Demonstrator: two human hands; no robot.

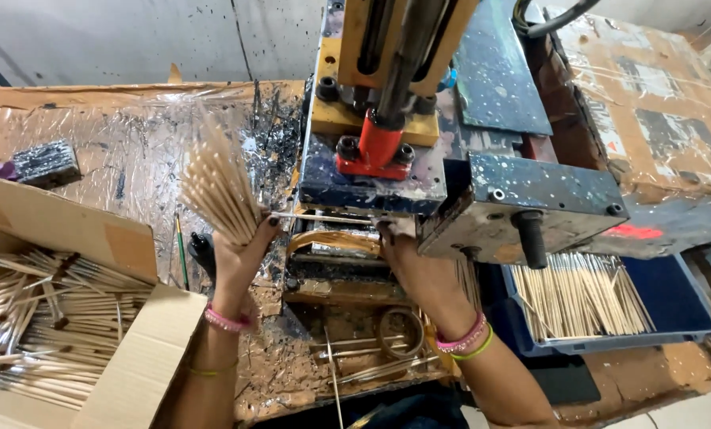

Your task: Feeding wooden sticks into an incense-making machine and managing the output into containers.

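While the left hand is gripping a fanned bundle of pale wooden sticks, the right hand is pinching one thin stick stretching between both hands under the paint-spattered blue metal press.

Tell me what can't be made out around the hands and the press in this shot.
- Head view: right hand fingers reach under the paint-spattered blue metal press; their grip is hidden.
- Thin pale wooden stick between the hands: its right end vanishes under the press.
- Fanned bundle of pale wooden sticks in the left hand: count too fine.
- Brown cardboard box is cut by the left edge.
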